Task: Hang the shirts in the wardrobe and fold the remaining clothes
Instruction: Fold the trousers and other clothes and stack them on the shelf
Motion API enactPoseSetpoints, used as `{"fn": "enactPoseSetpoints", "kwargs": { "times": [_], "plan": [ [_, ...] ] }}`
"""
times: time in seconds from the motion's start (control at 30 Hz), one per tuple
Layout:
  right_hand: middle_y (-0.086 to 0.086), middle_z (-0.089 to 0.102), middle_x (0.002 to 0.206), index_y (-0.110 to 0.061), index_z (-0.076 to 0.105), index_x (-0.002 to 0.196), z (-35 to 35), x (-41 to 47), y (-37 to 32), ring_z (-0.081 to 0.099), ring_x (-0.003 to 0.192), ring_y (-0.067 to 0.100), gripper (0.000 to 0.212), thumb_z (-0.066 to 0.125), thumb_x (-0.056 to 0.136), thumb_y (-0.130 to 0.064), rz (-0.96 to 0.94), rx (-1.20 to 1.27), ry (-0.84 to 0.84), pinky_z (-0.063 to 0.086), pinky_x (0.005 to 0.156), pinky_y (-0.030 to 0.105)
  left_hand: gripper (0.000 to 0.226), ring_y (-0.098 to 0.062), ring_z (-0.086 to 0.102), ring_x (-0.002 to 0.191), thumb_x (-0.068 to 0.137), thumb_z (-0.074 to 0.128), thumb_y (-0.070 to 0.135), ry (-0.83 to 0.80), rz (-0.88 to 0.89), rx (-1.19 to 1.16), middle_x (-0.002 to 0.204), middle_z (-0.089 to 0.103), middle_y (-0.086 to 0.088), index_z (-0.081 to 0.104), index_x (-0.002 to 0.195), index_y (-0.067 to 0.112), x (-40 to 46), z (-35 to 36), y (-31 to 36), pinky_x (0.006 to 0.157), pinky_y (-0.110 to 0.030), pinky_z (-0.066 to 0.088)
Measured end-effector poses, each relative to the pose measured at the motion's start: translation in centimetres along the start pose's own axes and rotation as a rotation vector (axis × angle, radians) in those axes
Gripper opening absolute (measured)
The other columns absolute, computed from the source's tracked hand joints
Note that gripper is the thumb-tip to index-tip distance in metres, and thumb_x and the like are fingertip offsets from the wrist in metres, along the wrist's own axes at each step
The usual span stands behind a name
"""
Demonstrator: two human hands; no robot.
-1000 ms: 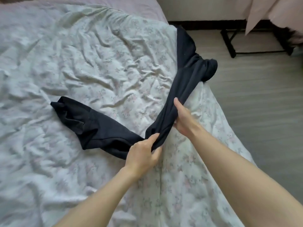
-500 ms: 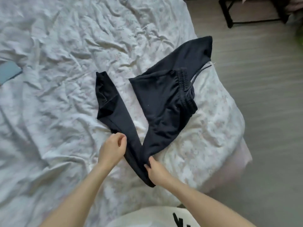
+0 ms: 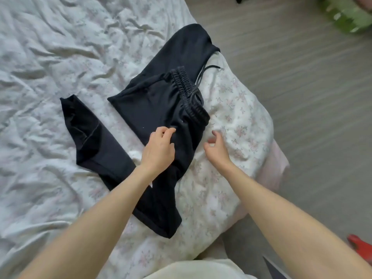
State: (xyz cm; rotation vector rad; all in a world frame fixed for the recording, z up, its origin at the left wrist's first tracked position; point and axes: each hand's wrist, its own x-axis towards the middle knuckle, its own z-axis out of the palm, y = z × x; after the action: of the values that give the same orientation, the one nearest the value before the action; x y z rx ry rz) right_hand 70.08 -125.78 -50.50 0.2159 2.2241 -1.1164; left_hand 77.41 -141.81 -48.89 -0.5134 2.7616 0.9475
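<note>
Black drawstring trousers (image 3: 159, 101) lie bent in a V on the bed, the gathered waistband (image 3: 190, 93) toward the bed's right edge and one leg (image 3: 94, 141) stretched left. My left hand (image 3: 159, 150) hovers over the upper part of the trousers with loosely curled fingers and holds nothing. My right hand (image 3: 216, 148) is over the bedcover just right of the fabric, fingers relaxed and empty.
The white floral bedcover (image 3: 60, 57) is rumpled and fills the left side. Its right edge (image 3: 269, 158) drops to a grey wooden floor (image 3: 302, 87). A green object (image 3: 348, 15) sits at the top right, a red one (image 3: 360, 246) at the bottom right.
Both hands let go of the fold near the trousers' bend and moved up toward the waistband. The trousers now lie flat on the bed; the camera tilted further down.
</note>
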Motion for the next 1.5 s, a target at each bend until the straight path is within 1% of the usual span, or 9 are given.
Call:
{"fn": "enactPoseSetpoints", "kwargs": {
  "times": [0.27, 0.43, 0.6, 0.77, 0.9, 1.0, 1.13, 1.27, 1.5],
  "plan": [
    [0.005, 0.032, 0.138, -0.018, 0.042, 0.132, -1.4, 7.7, -1.2, 0.03, 0.129, 0.021, 0.053, 0.061, 0.083, -0.02, -0.39, -0.333, -0.235, 0.029, 0.105, 0.028, 0.091, -0.028, -0.003, 0.144, 0.077, 0.051, 0.004, -0.256, 0.476, 0.698, 0.158, -0.009, 0.002, 0.002, 0.149, 0.03, 14.1, -2.4, 1.9, 0.102, -0.038, 0.033],
    [0.0, 0.028, 0.151, -0.013, 0.059, 0.111, -1.3, 8.7, 0.0, 0.012, 0.141, 0.017, 0.033, 0.061, 0.086, -0.034, -0.532, -0.509, -0.316, 0.025, 0.111, 0.036, 0.064, -0.028, -0.018, 0.143, 0.074, 0.049, 0.008, -0.54, 0.572, 1.039, 0.157, 0.003, 0.006, 0.032, 0.132, 0.028, 20.3, -2.4, 3.7, 0.112, -0.057, 0.002],
    [0.006, 0.057, 0.124, -0.013, 0.066, 0.096, -2.8, 8.3, -0.7, 0.031, 0.134, 0.02, 0.027, 0.055, 0.086, -0.034, -0.608, -0.671, -0.361, 0.035, 0.103, 0.035, 0.044, -0.02, 0.035, 0.13, 0.081, 0.051, 0.019, -0.513, 0.577, 1.242, 0.108, 0.058, 0.003, 0.041, 0.124, 0.017, 21.5, -3.5, 4.6, 0.112, -0.059, -0.003],
    [0.0, 0.048, 0.07, -0.014, 0.05, 0.094, -8.1, 6.0, -1.0, 0.053, 0.08, 0.025, 0.027, 0.048, 0.089, -0.041, -0.5, -0.925, -0.289, 0.036, 0.059, 0.03, 0.028, -0.012, 0.056, 0.099, 0.086, 0.052, 0.049, -0.447, 0.576, 1.262, 0.084, 0.061, 0.01, 0.058, 0.098, 0.024, 18.5, -7.2, 3.4, 0.114, -0.05, -0.01],
    [0.0, 0.06, 0.082, -0.02, 0.044, 0.092, -12.8, 3.9, -2.0, 0.057, 0.083, 0.024, 0.023, 0.045, 0.091, -0.042, -0.356, -1.051, -0.087, 0.039, 0.061, 0.029, 0.02, -0.012, 0.06, 0.085, 0.085, 0.059, 0.04, -0.329, 0.633, 1.17, 0.081, 0.051, 0.01, 0.059, 0.094, 0.022, 15.0, -10.3, 4.7, 0.115, -0.045, 0.009],
    [0.001, 0.064, 0.106, -0.019, 0.045, 0.113, -16.6, 1.4, -3.8, 0.06, 0.101, 0.025, 0.033, 0.046, 0.092, -0.044, -0.276, -1.04, 0.162, 0.038, 0.068, 0.032, 0.035, -0.015, 0.057, 0.049, 0.051, 0.09, 0.03, -0.06, 0.824, 0.952, 0.082, 0.061, -0.001, 0.064, 0.068, 0.014, 12.1, -13.6, 9.0, 0.069, -0.032, 0.054],
    [0.009, 0.064, 0.107, -0.018, 0.016, 0.144, -23.5, -4.4, -7.6, 0.061, 0.1, 0.028, 0.066, 0.049, 0.092, -0.042, -0.202, -0.933, 0.514, 0.041, 0.071, 0.033, 0.035, -0.026, 0.061, 0.078, 0.082, 0.067, 0.036, 0.107, 0.578, 0.822, 0.143, 0.037, -0.005, 0.058, 0.107, 0.012, 9.4, -17.5, 16.9, 0.079, -0.031, 0.045],
    [0.006, 0.062, 0.115, -0.016, 0.028, 0.141, -32.2, -11.0, -11.6, 0.058, 0.105, 0.028, 0.051, 0.045, 0.096, -0.033, -0.187, -0.912, 0.774, 0.043, 0.073, 0.033, 0.058, -0.021, 0.059, 0.081, 0.09, 0.054, 0.027, 0.276, 0.584, 0.724, 0.094, 0.059, 0.005, 0.023, 0.137, 0.016, 6.4, -20.3, 27.3, 0.092, -0.031, 0.03],
    [0.003, 0.064, 0.107, -0.018, 0.048, 0.112, -47.2, -25.3, -14.5, 0.058, 0.1, 0.028, 0.017, 0.042, 0.097, -0.022, -0.115, -0.936, 1.296, 0.035, 0.065, 0.03, 0.017, -0.014, 0.053, 0.101, 0.085, 0.057, 0.015, 0.644, 0.92, 0.709, 0.105, 0.056, 0.009, 0.06, 0.101, 0.021, -0.2, -25.4, 46.1, 0.104, -0.039, 0.014]
  ]
}}
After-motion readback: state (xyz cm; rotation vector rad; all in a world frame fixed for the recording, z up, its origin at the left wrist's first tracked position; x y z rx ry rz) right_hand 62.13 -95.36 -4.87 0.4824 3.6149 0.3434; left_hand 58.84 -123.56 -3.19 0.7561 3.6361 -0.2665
